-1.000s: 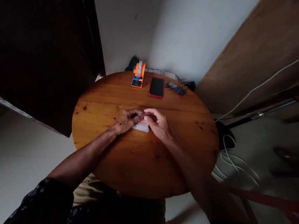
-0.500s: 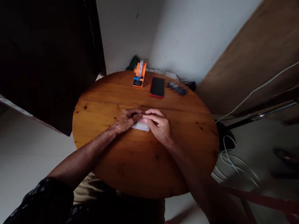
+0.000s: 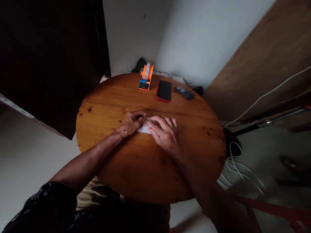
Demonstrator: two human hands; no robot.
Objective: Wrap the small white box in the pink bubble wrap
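While ranging outward from the dark patterned sleeve [image 3: 52,201], note the round wooden table [image 3: 144,170], then a small white packet [image 3: 144,129] near its middle, between both hands. Apparently pinched at the upper left between thumb and fingers of the left hand [image 3: 132,124]. Flanked by the right hand [image 3: 165,132], fingers bent and slightly spread; cannot tell whether gripping. Likely light, soft, easily creased, maybe slippery if plastic; too small to confirm. Best taken by edges or corners, without squeezing the middle. Beyond, see red-edged smartphone [image 3: 164,91], flat; left of that, orange-and-blue tape dispenser [image 3: 146,76]; behind, pale wall [image 3: 197,32].
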